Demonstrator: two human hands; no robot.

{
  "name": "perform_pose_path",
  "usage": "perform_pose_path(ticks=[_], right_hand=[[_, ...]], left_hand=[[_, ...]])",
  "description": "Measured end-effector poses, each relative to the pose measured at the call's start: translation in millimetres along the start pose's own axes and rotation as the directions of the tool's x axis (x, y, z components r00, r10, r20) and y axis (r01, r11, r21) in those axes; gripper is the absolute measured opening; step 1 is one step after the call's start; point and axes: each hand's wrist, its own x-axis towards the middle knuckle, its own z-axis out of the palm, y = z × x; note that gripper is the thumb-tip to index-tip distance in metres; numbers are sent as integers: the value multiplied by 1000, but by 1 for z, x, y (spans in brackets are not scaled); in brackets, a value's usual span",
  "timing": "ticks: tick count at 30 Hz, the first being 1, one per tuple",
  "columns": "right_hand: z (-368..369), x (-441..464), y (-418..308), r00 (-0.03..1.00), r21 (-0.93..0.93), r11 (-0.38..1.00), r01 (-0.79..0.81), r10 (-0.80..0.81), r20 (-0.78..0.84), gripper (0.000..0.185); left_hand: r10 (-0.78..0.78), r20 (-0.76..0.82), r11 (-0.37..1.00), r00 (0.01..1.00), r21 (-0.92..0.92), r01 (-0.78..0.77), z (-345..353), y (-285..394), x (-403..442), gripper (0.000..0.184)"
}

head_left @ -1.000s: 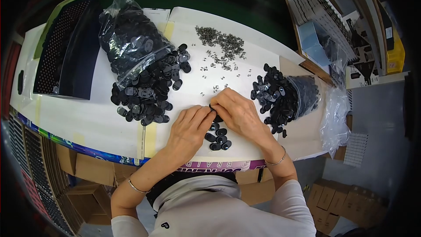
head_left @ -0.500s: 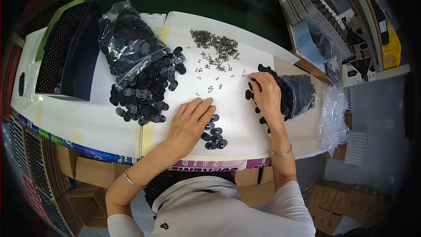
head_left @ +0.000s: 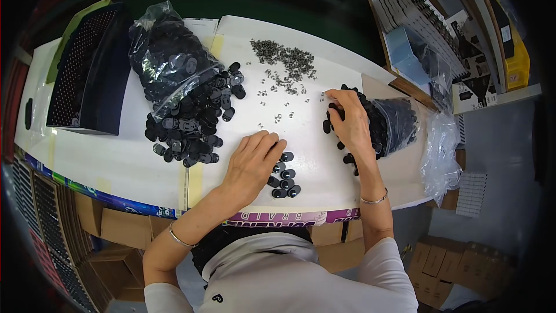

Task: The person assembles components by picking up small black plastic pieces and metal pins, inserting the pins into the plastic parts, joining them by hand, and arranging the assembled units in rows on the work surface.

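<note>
My left hand (head_left: 249,163) rests palm down on the white table, its fingers bent close together. The fingertips hide whatever lies beneath them. Against its right side stands a small group of black oval plastic pieces (head_left: 288,174), several with a shiny spot on top. My right hand (head_left: 350,122) reaches over a heap of black plastic pieces (head_left: 373,119) spilling from a clear bag (head_left: 399,124). Its thumb and forefinger are apart, with black pieces showing in the gap. Beyond my hands lie many tiny metal springs or clips (head_left: 289,61), some scattered toward me.
At left, another clear bag (head_left: 168,52) spills a large pile of black pieces (head_left: 188,122). A dark dotted box (head_left: 87,69) stands farther left. Crumpled clear plastic (head_left: 440,159) hangs at the right edge, near a light blue box (head_left: 408,55) and stacked white trays (head_left: 417,14).
My right hand has shifted slightly up and left over the heap, its forefinger spreading away from the thumb. My left hand has moved slightly, and the small group of pieces shifted a little right.
</note>
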Motion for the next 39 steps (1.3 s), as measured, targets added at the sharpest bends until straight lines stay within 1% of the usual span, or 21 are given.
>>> perform_pose_path(ticks=[2,5,8,9,11,14,15,16,18,21,24,27,30,33,36,37,39], right_hand=[[-5,0,0,999,47,999,3,-6,51,34],[-12,-3,-5,990,80,996,-32,21,138,33],[-4,-12,6,998,76,997,-1,-4,68,30],[-4,-14,3,995,10,995,96,-96,-16,29],[0,-17,-10,943,-142,953,268,-289,-164,26],[9,-29,-35,859,-218,877,428,-470,-205,24],[17,-35,-38,831,-223,841,494,-532,-164,26],[24,-44,-38,833,-199,833,516,-542,-107,28],[39,-61,-45,843,-192,838,510,-531,-79,31],[32,-67,-47,891,-62,892,448,-451,-48,32],[25,-64,-45,918,30,918,395,-395,-24,30],[19,-55,-47,943,100,941,322,-328,55,25],[20,-46,-47,973,237,959,155,-189,131,24],[19,-41,-54,968,351,936,33,-118,223,26],[24,-39,-59,950,318,941,117,-199,241,26],[25,-38,-59,950,309,940,146,-221,222,25],[23,-36,-60,944,295,940,170,-241,226,24]], left_hand=[[0,0,1000,1000,-1,0,-1,0,0,48],[2,2,1000,1000,0,-2,-2,1,0,48],[3,2,1000,1000,3,-3,-2,1,1,49],[3,3,1000,1000,5,-3,-2,1,0,49],[-1,-5,1000,1000,16,1,-2,2,2,49],[-30,-42,999,999,30,31,-2,3,2,47],[-39,-59,999,997,32,41,-2,3,2,45],[-60,-62,998,996,-3,60,-3,4,2,44],[-106,-67,992,992,-71,101,-8,3,-3,41],[-58,-58,997,997,-48,55,-16,1,-14,40],[44,-19,999,999,24,-43,-22,1,-16,41],[80,24,996,997,41,-81,-18,-2,-16,42],[99,68,989,993,99,-106,-17,-1,-15,44],[97,102,988,990,112,-109,-17,0,-15,46],[91,104,989,990,109,-102,-16,0,-14,47],[91,103,989,991,109,-102,-15,0,-14,47],[89,99,989,991,108,-99,-14,-1,-15,47]])
